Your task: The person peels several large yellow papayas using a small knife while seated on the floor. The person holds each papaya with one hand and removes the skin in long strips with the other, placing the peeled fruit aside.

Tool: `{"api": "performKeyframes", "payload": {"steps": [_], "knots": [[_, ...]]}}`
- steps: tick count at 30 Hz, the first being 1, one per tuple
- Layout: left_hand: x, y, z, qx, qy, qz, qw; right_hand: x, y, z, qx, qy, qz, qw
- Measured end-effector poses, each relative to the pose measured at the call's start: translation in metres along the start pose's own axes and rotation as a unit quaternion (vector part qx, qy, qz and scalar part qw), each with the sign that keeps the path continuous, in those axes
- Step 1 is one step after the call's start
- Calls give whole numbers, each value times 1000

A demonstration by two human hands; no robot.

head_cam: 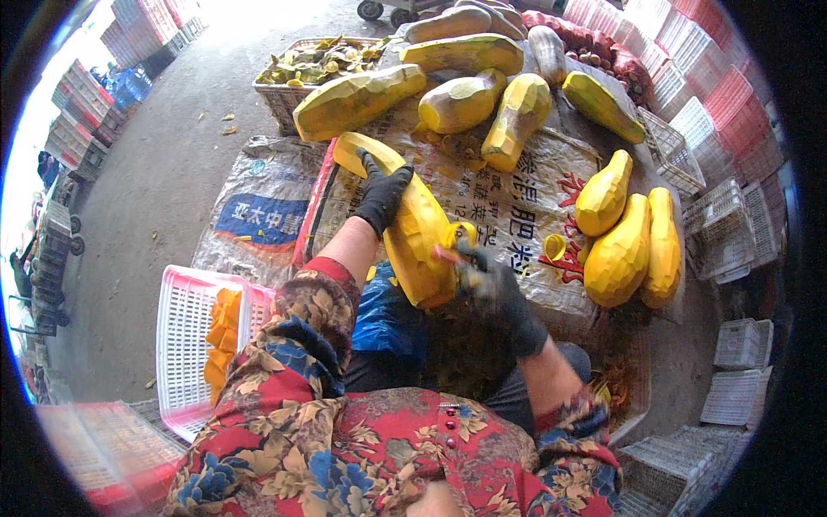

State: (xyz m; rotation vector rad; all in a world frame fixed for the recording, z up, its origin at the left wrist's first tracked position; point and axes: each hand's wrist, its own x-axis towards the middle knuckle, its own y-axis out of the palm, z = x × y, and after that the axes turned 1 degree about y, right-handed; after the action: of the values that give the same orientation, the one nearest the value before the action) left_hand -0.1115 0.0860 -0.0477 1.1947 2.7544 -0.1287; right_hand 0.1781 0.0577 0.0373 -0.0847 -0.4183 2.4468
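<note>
A long yellow squash [420, 226], its skin pared away in facets, slants across the middle in front of me. My left hand [382, 194], in a black glove, grips its upper part from the left side. In my right hand [494, 291], also black-gloved and blurred by motion, is a peeler [447, 254] with a pinkish part showing. Its blade is too blurred to make out, at the squash's lower right side. A curled strip of yellow peel [462, 231] stands up beside it. Blue plastic sheeting [387, 316] lies under the squash's lower end.
Partly peeled squashes [362, 100] lie at the back of a surface covered with printed woven sacks [446, 187]. Several peeled squashes [617, 268] rest at right. A basket [278, 106] holds peelings at the back left. Orange pieces fill part of a white-and-pink crate [190, 349] by my left arm.
</note>
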Motion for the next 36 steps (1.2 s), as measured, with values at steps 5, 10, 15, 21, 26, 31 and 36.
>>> {"api": "performKeyframes", "payload": {"steps": [5, 10, 15, 21, 26, 31, 36], "knots": [[-12, 0, -15, -42, 5, -10, 999, -106, 27, -22, 57, 89, 26, 994], [-36, -2, -27, -116, -13, -20, 993, -73, -7, -47, 365, 124, -82, 919], [-39, -14, -27, -199, -42, 11, 979, 49, 12, -76, 38, -47, -117, 991], [-63, -12, -18, -356, -117, 103, 921, 92, 41, -66, 146, 15, -146, 978], [-65, 7, -5, -469, -98, 140, 866, 83, 12, -34, -165, -128, -203, 957], [-45, 13, -17, -431, -34, 115, 894, 82, 1, -24, -223, -109, -204, 947], [-33, -8, -36, -381, -150, 158, 898, 68, 29, -32, -144, -169, -175, 959]]}}
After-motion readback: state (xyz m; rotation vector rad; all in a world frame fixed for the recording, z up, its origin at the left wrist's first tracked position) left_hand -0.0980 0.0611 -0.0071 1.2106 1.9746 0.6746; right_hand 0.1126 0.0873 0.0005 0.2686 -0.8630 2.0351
